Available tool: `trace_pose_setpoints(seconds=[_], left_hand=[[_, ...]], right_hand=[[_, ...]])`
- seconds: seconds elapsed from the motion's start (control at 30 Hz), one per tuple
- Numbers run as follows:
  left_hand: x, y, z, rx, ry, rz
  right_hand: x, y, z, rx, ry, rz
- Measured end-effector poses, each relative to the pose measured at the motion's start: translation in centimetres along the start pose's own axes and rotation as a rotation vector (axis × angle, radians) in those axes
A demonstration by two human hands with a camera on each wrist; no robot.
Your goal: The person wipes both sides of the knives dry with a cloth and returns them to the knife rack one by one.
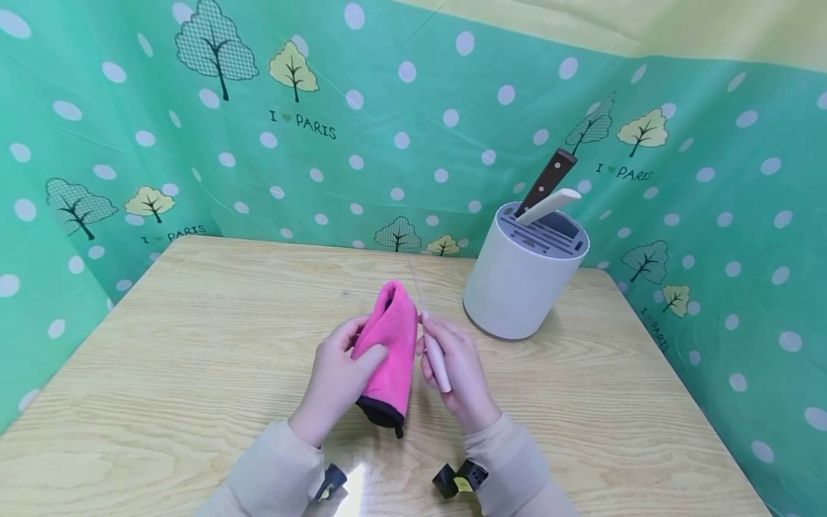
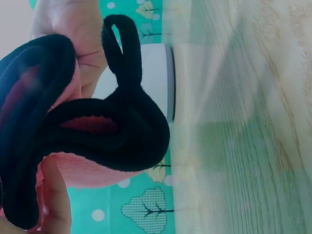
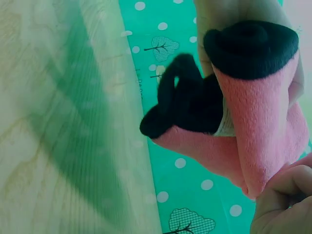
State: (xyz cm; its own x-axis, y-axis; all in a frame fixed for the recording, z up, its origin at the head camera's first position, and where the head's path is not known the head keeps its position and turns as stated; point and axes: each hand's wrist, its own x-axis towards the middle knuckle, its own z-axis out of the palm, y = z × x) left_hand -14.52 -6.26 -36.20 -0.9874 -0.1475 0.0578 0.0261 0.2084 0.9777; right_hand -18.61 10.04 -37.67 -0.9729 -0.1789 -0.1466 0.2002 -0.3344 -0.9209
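A folded pink cloth (image 1: 395, 359) with black edging and a black hanging loop (image 2: 122, 48) is gripped by my left hand (image 1: 336, 373), its thumb lying across the front. My right hand (image 1: 461, 373) holds a knife by its white handle (image 1: 436, 362), just right of the cloth. The thin blade (image 1: 416, 281) points away, seen almost edge-on. In the right wrist view, the fingers of the right hand (image 3: 287, 195) meet the lower end of the pink cloth (image 3: 258, 112); the knife is hidden there.
A white round knife block (image 1: 520, 280) stands at the back right of the wooden table (image 1: 213, 345). A brown-handled knife (image 1: 549, 179) and a white-handled knife (image 1: 549, 206) stick out of its top. Green dotted fabric (image 1: 388, 143) hangs behind and at both sides.
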Motion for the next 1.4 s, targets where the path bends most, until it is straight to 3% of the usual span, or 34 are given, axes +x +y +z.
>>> trace_pose_setpoints(seconds=[0.3, 0.47, 0.67, 0.8, 1.0, 1.17, 1.4], left_hand=[[0.1, -0.3, 0.2, 0.090, 0.037, 0.089], [0.1, -0.4, 0.3, 0.115, 0.043, 0.108], [-0.1, -0.4, 0.3, 0.124, 0.039, 0.140], [-0.6, -0.5, 0.5, 0.125, 0.028, 0.166], [-1.1, -0.4, 0.8, 0.115, 0.033, 0.212], [-1.8, -0.4, 1.0, 0.117, 0.015, 0.215], [-2.9, -0.3, 1.7, 0.091, -0.033, 0.238]], right_hand=[[-0.3, 0.6, 0.5, -0.076, -0.027, -0.010], [-0.5, 0.8, 0.9, -0.155, 0.002, -0.054], [-1.0, 1.4, 1.3, -0.316, 0.080, -0.112], [-1.3, 1.8, 1.4, -0.418, 0.087, -0.174], [-1.3, 1.8, 1.6, -0.442, 0.095, -0.207], [-0.9, 1.5, 1.4, -0.467, 0.143, -0.192], [-0.3, 0.9, 1.0, -0.398, 0.168, -0.187]])
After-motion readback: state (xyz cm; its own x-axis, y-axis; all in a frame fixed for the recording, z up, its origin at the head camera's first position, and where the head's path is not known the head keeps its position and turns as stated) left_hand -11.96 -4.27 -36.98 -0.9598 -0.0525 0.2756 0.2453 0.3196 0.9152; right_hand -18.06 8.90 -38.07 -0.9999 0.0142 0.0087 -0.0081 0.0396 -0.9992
